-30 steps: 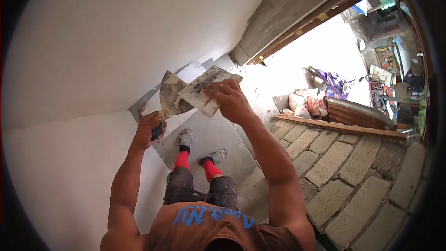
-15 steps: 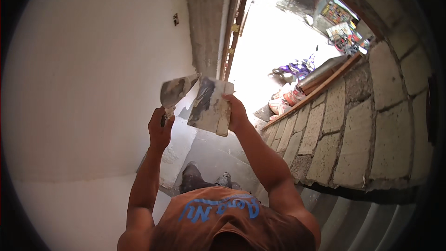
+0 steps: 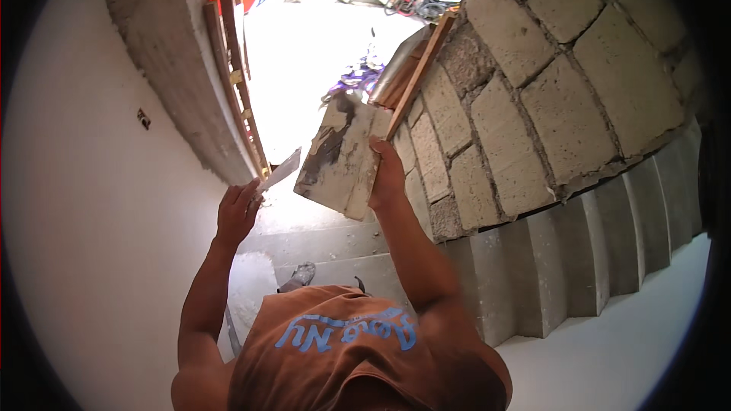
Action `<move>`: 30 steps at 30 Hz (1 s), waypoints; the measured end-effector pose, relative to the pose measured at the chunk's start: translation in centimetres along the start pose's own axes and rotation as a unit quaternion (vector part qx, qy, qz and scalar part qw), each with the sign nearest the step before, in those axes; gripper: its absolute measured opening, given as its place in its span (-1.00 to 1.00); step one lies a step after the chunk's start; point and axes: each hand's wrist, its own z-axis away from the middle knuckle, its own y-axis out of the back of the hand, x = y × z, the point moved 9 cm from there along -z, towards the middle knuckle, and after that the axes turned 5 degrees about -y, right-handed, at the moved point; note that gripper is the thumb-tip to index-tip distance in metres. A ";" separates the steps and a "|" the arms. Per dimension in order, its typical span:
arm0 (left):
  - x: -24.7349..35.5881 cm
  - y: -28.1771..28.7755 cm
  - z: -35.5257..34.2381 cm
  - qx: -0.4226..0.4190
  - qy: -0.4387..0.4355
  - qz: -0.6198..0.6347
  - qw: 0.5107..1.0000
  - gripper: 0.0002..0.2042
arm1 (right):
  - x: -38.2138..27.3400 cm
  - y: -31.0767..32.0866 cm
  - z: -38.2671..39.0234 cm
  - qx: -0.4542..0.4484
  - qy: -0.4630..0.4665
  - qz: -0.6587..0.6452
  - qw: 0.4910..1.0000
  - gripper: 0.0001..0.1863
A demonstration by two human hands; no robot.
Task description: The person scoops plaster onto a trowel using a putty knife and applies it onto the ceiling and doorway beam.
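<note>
My left hand (image 3: 238, 213) is closed round the handle of a putty knife (image 3: 283, 170). Its thin pale blade tilts up and to the right, seen almost edge-on, and stands apart from the board. A flat rectangular putty board (image 3: 335, 171), off-white with dark grey smears, is gripped along its right edge by my right hand (image 3: 389, 173). The thumb lies over the face of the board; the fingers behind it are mostly hidden. Both tools are held in the air in front of my chest.
A smooth white wall (image 3: 84, 205) with a small wall box (image 3: 143, 118) runs along the left. Ahead is a bright doorway with a wooden frame (image 3: 240, 95). A rough block wall (image 3: 525, 122) and concrete steps (image 3: 563, 266) are on the right. A purple bike (image 3: 358, 78) stands outside.
My view and body have turned right, so the doorway now sits further left. The putty knife has come away from the board, its blade now nearly edge-on. Both tools stay in hand.
</note>
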 end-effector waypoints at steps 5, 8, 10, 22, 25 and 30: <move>-2.6 -6.2 -3.6 -0.079 0.231 0.313 0.918 -0.76 | -9.0 -2.7 4.8 -0.069 0.299 0.216 0.927 -0.52; -0.8 -9.3 -5.6 -0.151 0.285 0.564 0.760 -0.74 | -9.9 -4.6 7.7 -0.043 0.377 0.447 0.810 -0.58; 1.4 -10.2 -7.5 -0.200 0.273 0.595 0.729 -0.73 | -9.7 -5.2 9.1 -0.038 0.408 0.656 0.634 -0.54; 12.6 -14.6 -13.1 -0.314 0.186 0.692 0.623 -0.74 | -14.4 8.2 20.8 0.364 0.261 0.716 0.536 -0.43; 14.7 -16.6 -13.8 -0.324 0.201 0.655 0.652 -0.72 | -14.6 3.8 24.7 0.349 0.356 0.781 0.376 -0.41; 20.8 -19.2 -13.1 -0.376 0.167 0.588 0.697 -0.75 | -14.8 -3.2 25.8 0.300 0.248 0.894 0.220 -0.34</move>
